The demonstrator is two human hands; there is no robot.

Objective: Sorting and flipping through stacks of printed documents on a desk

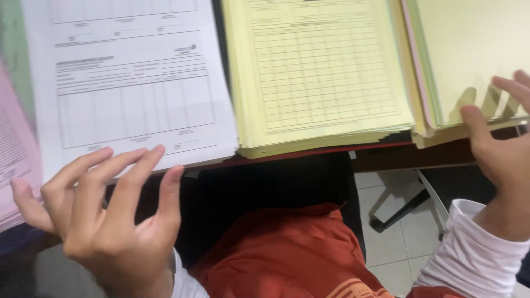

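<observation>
While fingers [476, 124] touch, yellow stack [469, 60] beneath

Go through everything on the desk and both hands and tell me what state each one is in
left hand: open, fingers curled, touching the white stack's edge
right hand: open, thumb on the plain yellow stack
white forms stack: flat, face up
yellow forms stack: flat, face up, edges slightly fanned
plain yellow stack: flat
pink papers: partly visible

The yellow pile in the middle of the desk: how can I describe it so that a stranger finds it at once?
Look along the front edge of the desk, between the person's two raised hands. The yellow form stack lies there, right of the white form sheets and left of the blank pale-yellow stack. It alone is yellow and shows a printed grid of small cells.
</observation>
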